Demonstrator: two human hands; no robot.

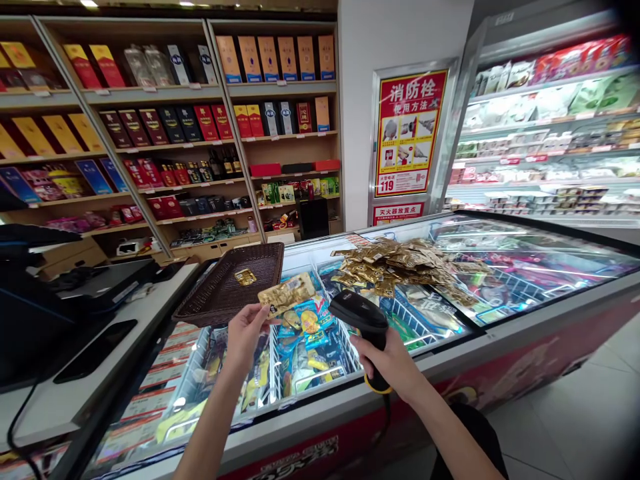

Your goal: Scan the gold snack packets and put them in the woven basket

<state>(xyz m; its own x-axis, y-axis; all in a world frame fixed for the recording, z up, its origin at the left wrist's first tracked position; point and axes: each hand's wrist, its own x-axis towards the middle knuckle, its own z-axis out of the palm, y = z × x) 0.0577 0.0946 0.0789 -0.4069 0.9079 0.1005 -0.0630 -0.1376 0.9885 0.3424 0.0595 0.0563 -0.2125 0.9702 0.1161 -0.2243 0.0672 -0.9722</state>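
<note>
The left hand pinches a gold sachet; the right hand grips a black barcode scanner over a chest freezer.

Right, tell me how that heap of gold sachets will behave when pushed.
The gold sachets will probably slide easily, glossy foil on smooth freezer glass. Loosely piled, they would likely spill. Each looks light and floppy.
</note>
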